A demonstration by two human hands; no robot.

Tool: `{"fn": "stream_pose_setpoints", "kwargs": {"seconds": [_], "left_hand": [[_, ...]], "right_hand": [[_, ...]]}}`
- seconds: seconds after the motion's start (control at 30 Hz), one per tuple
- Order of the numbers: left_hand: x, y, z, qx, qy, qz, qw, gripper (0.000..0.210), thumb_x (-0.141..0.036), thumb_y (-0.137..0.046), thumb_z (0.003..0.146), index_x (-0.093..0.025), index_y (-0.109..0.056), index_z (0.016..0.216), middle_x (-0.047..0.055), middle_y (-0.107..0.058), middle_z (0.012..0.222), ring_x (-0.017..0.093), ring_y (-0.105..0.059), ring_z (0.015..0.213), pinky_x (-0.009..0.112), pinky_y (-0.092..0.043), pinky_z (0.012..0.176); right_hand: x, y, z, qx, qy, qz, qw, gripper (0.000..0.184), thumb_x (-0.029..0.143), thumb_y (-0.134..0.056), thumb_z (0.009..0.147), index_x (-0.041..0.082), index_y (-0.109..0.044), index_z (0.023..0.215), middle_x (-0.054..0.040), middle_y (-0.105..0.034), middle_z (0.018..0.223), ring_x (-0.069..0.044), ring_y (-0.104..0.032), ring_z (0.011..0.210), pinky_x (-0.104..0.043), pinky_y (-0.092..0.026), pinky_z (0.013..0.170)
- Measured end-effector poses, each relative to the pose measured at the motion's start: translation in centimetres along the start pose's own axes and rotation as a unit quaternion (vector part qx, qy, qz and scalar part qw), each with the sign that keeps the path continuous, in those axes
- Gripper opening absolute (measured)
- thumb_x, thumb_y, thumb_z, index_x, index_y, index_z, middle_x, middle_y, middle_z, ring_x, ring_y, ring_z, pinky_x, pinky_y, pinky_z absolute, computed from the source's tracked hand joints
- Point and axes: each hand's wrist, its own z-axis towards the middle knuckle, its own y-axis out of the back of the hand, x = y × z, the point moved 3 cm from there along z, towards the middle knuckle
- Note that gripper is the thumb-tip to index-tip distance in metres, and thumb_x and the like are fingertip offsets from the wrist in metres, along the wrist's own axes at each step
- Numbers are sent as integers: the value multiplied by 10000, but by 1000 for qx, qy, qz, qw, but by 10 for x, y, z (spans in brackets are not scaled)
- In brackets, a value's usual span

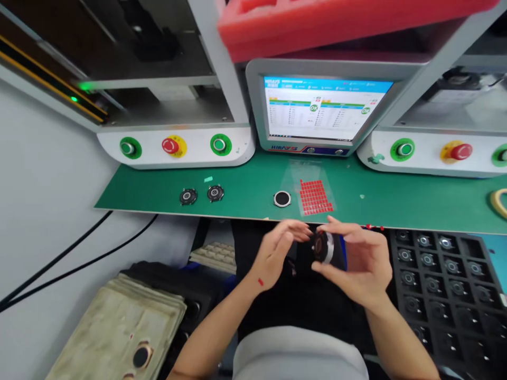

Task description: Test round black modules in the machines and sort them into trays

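Observation:
Between the thumb and fingers of my right hand (364,258) is a round watch case (322,248), its dark back turned left and its silver rim showing. My left hand (275,253) is just left of the case, fingers stretched out and slightly blurred, holding nothing. A small red piece (260,282) sticks to my left wrist. Beyond my hands, a silver-rimmed watch case (282,199) lies face up on the green bench beside a clear sheet of red stickers (316,197). Two dark watch cases, one left (188,196) and one right (215,193), lie back side up.
At the right stands a black tray (431,330) with watch cases in its pockets. Pale stacked trays (114,327) are at lower left. A monitor (325,108) stands behind the bench (249,179), between machine panels with green buttons and red stop knobs. Tape (497,203) lies far right.

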Motion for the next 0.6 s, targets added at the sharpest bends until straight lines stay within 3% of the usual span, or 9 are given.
{"fn": "stream_pose_setpoints", "kwargs": {"seconds": [0.03, 0.1, 0.17, 0.27, 0.37, 0.6], "left_hand": [[2, 13, 10, -51, -43, 138, 988, 409, -515, -486, 943, -149, -627, 1056, 126, -679, 1051, 245, -632, 1008, 391, -477, 943], [4, 33, 32, -110, -105, 376, 914, 280, -357, -554, 922, -152, -635, 1094, 146, -653, 1178, 278, -587, 1130, 432, -445, 1022], [9, 44, 52, -101, -116, 523, 838, 326, -301, -614, 883, -145, -621, 1169, 165, -618, 1279, 322, -551, 1198, 474, -450, 1035], [14, 51, 72, -50, -92, 625, 774, 380, -269, -678, 848, -152, -613, 1204, 151, -637, 1279, 342, -573, 1174, 472, -510, 969], [15, 54, 79, -25, -100, 644, 758, 313, -231, -647, 875, -173, -626, 1182, 116, -695, 1184, 303, -623, 1096, 429, -547, 910], [13, 59, 105, -52, -173, 587, 789, 386, -304, -620, 904, -173, -584, 1265, 124, -696, 1195, 284, -647, 1099, 415, -549, 924]], "right_hand": [[-10, 9, 4, 2, -4, -76, 997, 549, 201, -825, 741, 247, -490, 1174, -69, -689, 1104, -243, -691, 1054, -509, -533, 1016], [-34, 28, 17, 47, -4, -237, 970, 471, 230, -772, 797, 242, -510, 1188, -93, -684, 1117, -272, -677, 1070, -478, -559, 947], [-60, 46, 32, 113, -2, -356, 928, 398, 236, -711, 837, 221, -528, 1190, -117, -687, 1102, -298, -676, 1039, -466, -566, 886], [-91, 69, 52, 185, -34, -437, 880, 408, 197, -679, 821, 188, -523, 1197, -138, -698, 1073, -327, -685, 983, -469, -563, 837], [-109, 82, 64, 226, -95, -450, 859, 420, 192, -664, 801, 187, -527, 1197, -139, -704, 1081, -338, -691, 972, -475, -555, 826], [-122, 82, 70, 240, -188, -399, 865, 465, 184, -725, 756, 175, -555, 1189, -156, -694, 1125, -356, -663, 1060, -512, -511, 907]]}}
